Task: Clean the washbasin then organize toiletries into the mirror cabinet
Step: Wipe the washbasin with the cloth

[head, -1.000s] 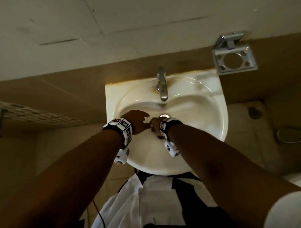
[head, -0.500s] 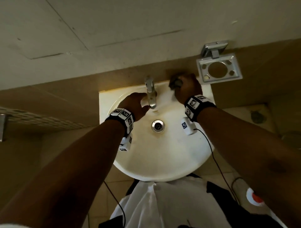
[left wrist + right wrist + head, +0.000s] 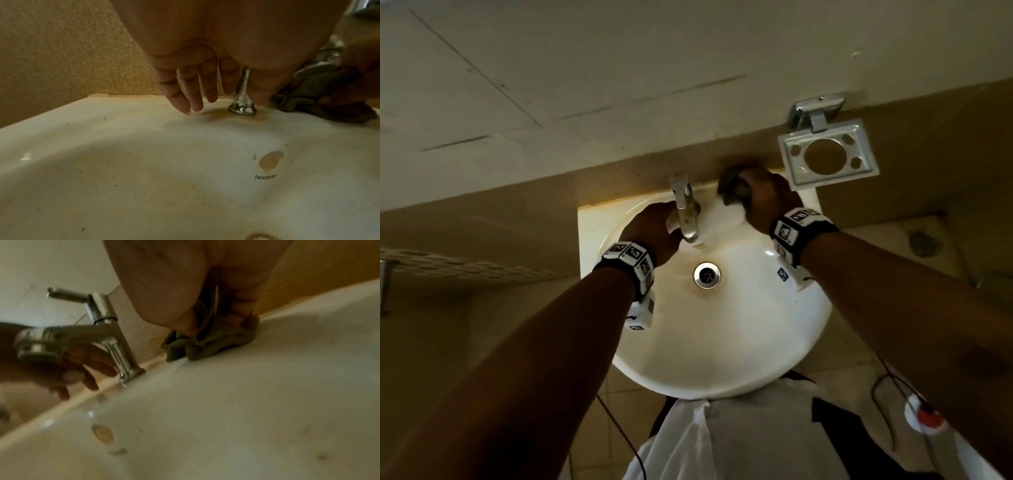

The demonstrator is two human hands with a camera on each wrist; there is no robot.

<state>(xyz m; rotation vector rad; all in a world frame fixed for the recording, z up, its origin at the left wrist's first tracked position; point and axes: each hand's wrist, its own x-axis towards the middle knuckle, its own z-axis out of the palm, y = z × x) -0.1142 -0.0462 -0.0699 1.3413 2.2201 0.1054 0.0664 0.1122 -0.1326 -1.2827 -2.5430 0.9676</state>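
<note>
Step in hand: wiping the back ledge of the washbasin point(image 3: 722, 349), to the right of the tap point(image 3: 686, 216); judged to be early in the cleaning, with the toiletries and the mirror cabinet nowhere in view.
Right hand point(image 3: 763, 202): fingers curled round a bunched, dark olive cloth point(image 3: 213, 340), pressing it on the ledge where the rim meets the brown wall.
Left hand point(image 3: 654, 233): relaxed and holding nothing; its fingers point(image 3: 189, 87) hang straight beside the tap stem, tips just above the ledge, thumb side close against the tap.
Basin state: brown staining rings the tap base point(image 3: 242, 110) and the drain point(image 3: 707, 275); dark specks lie scattered over the bowl, and a tan overflow cap point(image 3: 271, 160) sits below the tap.
Doing it well: keep the cloth flat enough to reach into the seam at the wall, then work round the tap base, where the stain looks heaviest.
Next need: draw the dirt down toward the drain instead of spreading it along the rim.
Risk: knocking the tap lever with the cloth hand.
Nearby: a metal tumbler holder point(image 3: 828, 157) is fixed to the wall above the right hand.
</note>
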